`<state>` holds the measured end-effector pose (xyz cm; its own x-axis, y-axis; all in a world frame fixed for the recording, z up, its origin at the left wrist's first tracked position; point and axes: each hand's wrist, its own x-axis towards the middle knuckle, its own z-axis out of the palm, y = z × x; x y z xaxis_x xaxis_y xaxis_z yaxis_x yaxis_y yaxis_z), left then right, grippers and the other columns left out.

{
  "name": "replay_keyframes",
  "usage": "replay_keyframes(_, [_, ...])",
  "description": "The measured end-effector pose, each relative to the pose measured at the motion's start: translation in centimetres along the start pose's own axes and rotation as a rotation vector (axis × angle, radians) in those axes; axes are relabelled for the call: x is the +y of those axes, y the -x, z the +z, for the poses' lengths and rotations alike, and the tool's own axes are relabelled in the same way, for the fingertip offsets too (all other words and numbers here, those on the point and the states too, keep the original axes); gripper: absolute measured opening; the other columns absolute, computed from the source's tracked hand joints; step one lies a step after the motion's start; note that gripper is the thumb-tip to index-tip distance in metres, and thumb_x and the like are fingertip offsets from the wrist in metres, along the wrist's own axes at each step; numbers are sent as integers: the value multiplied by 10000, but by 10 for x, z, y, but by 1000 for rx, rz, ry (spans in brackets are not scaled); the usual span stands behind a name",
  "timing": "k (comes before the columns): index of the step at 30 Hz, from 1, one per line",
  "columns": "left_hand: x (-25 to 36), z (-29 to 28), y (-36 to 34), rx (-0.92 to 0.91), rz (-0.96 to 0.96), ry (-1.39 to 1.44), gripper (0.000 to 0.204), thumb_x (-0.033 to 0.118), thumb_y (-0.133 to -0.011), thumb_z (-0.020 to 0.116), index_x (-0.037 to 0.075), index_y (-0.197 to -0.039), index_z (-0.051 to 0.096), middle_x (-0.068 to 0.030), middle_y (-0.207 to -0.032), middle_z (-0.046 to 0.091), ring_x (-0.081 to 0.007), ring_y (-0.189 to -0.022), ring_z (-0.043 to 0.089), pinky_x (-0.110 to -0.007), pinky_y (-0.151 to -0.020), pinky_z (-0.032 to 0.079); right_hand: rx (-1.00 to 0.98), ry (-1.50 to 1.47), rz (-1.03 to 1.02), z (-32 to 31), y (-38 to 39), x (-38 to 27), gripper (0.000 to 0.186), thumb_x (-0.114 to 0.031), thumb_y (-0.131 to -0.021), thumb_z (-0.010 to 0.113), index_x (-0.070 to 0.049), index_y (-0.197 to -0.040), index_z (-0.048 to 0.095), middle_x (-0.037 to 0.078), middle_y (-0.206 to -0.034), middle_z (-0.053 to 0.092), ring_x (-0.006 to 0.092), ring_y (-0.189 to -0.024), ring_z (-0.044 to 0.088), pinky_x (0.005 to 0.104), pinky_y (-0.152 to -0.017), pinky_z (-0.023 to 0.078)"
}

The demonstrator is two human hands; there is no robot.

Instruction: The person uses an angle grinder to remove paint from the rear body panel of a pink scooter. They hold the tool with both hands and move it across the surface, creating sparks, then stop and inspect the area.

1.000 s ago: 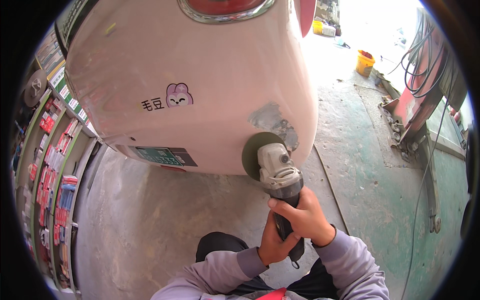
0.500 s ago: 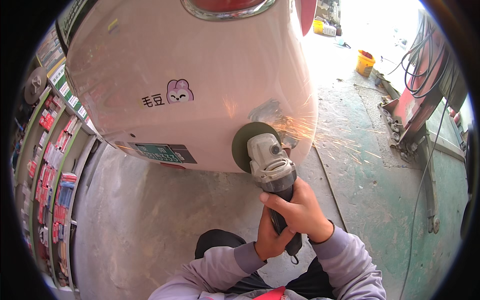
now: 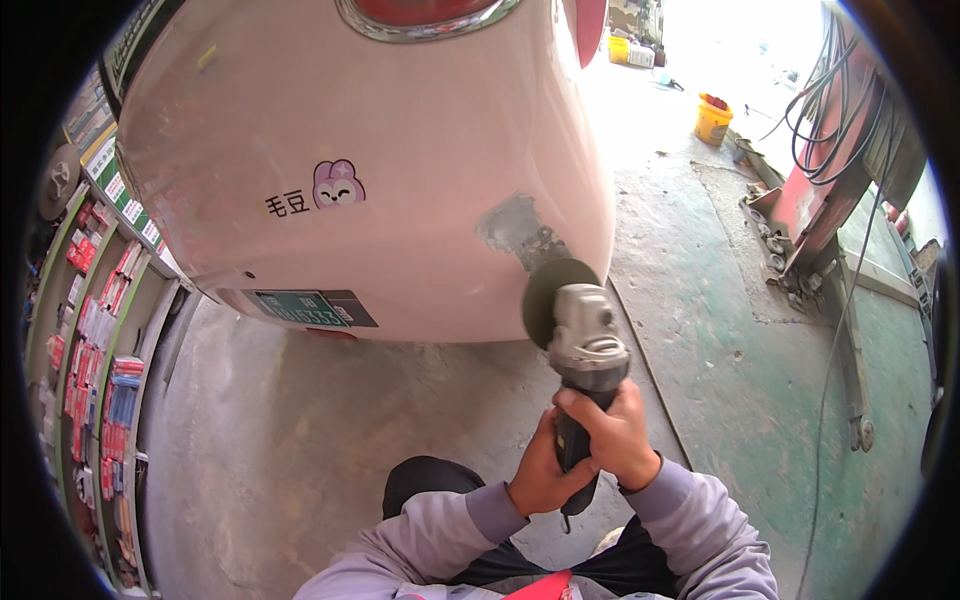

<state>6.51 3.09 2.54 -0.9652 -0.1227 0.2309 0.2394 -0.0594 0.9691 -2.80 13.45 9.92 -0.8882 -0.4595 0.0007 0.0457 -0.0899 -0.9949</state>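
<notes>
Both my hands are wrapped round the dark body of an angle grinder (image 3: 590, 340). My left hand (image 3: 542, 472) grips it low, on the near left side. Higher up and to the right, my right hand (image 3: 615, 430) closes round it with the thumb across the top. The grinder's dark green disc (image 3: 552, 300) overlaps the lower right corner of a pink car (image 3: 440, 240); whether it touches I cannot tell. Just above the disc, a bare grey patch (image 3: 520, 228) shows in the pink paint. No sparks show.
Shelves (image 3: 95, 380) of red and white boxes line the left side. To the right stands a red post (image 3: 815, 200) with hanging cables and a metal arm along the floor. A yellow bucket (image 3: 713, 122) sits farther back. A thin cable (image 3: 826, 390) runs along the floor.
The angle grinder, held in both hands, has moved right and slightly down, off the grey patch. The orange sparks have stopped, and more of the patch shows. The view has shifted slightly.
</notes>
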Motion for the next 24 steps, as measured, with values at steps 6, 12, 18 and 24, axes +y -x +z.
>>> replay_keyframes(6, [-12,14,7,-168,-133,-63,801,186,-875,821,-15,-1497,357,-160,-1341,539,-229,-1257,556,-392,-1072,468,141,-309,81,-27,30,27,176,-99,-921,756,7,-1044,688,55,-905,725,142,-772,692,302,-714,559])
replay_keyframes(12, [-20,29,14,-232,-285,-100,781,227,-895,825,-36,-1472,368,-164,-1325,561,-225,-1216,595,-393,-1049,501,213,-354,218,-43,45,36,198,-147,-927,763,10,-1010,675,75,-871,708,166,-742,694,316,-691,567])
replay_keyframes(18, [-24,34,13,-256,-374,-89,816,254,-909,827,-48,-1505,359,-163,-1339,572,-217,-1232,603,-380,-1047,514,215,-381,273,-52,46,41,201,-155,-912,764,11,-985,680,68,-846,698,159,-722,675,316,-672,551])
replay_keyframes(24, [-27,34,12,-267,-379,16,815,239,-928,819,-23,-1534,342,-154,-1337,576,-218,-1225,615,-374,-1040,522,227,-340,238,-54,46,43,184,-156,-905,770,1,-967,696,46,-842,701,135,-722,655,304,-677,534])
